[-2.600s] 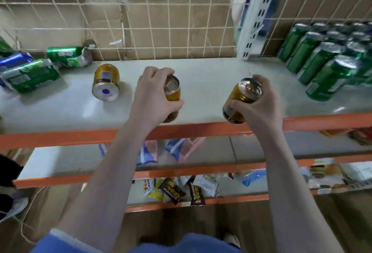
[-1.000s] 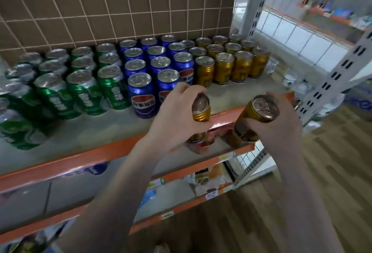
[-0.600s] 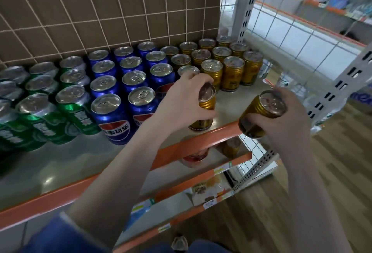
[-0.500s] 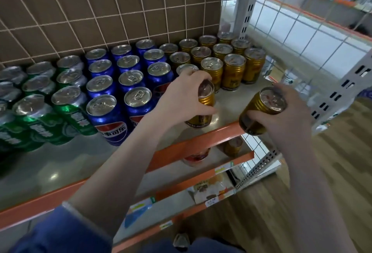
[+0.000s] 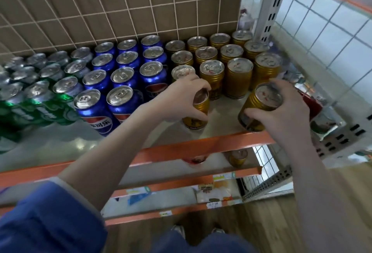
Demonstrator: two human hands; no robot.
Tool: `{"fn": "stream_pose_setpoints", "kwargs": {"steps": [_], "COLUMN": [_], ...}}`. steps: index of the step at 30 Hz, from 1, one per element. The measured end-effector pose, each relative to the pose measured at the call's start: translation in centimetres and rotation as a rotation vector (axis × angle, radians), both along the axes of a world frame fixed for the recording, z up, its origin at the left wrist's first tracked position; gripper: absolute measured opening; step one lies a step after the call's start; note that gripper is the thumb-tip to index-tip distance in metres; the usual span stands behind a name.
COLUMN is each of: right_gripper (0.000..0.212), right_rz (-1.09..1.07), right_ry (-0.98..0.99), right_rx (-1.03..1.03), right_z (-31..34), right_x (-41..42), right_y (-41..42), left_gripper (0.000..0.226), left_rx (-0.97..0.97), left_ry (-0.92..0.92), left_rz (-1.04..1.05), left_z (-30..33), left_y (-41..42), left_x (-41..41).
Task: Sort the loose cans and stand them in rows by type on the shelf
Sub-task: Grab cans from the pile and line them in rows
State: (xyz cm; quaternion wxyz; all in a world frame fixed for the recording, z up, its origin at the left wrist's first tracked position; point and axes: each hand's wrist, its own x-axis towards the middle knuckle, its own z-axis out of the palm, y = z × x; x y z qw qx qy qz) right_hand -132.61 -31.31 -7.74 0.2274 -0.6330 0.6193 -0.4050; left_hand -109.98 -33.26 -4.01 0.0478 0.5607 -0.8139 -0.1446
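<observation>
My left hand (image 5: pixel 179 99) grips a gold can (image 5: pixel 196 114) from above; the can stands upright on the grey shelf (image 5: pixel 60 146), just in front of the gold rows. My right hand (image 5: pixel 281 115) holds a second gold can (image 5: pixel 259 105), tilted slightly, over the shelf's front right corner. Behind them stand rows of gold cans (image 5: pixel 239 79), then blue cans (image 5: pixel 120 75) to their left, then green cans (image 5: pixel 40 99) at the far left.
An orange rail (image 5: pixel 181 150) edges the shelf front. A wire grid with brown backing (image 5: pixel 120 7) closes the back, and a white upright post (image 5: pixel 267 11) with wire mesh bounds the right side. Lower shelves hold a gold can (image 5: pixel 238 157) and packets.
The view has swung from the loose-can shelf to the sorted rows. Both hands carried gold cans here; the left can has come down onto the shelf, and the right can has moved in over the corner.
</observation>
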Motion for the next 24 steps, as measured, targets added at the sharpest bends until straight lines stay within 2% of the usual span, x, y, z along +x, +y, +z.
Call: {"fn": "stream_pose_setpoints", "kwargs": {"steps": [6,12,22,24], "right_gripper": [0.076,0.077,0.080,0.082], "right_rz": [0.084,0.126,0.165,0.195], "right_ry": [0.018,0.049,0.049,0.074], "right_rx": [0.009,0.009,-0.001,0.023], "right_z": [-0.1,0.0,-1.0,-1.2], "right_x": [0.1,0.6,1.9,2.2], "right_y": [-1.2,-1.9,-2.7,-2.8], "left_gripper": [0.068,0.064,0.066,0.065], "left_rx": [0.096,0.000,-0.039,-0.096], "left_ry": [-0.169,-0.286,-0.294,-0.285], "left_rz": [-0.077,-0.130,-0.059,-0.023], "left_z": [3.1,3.7,2.6,1.9], "left_y": [0.0,-0.5,-0.2,0.6], "left_x": [1.1,1.0,0.7,0.7]}}
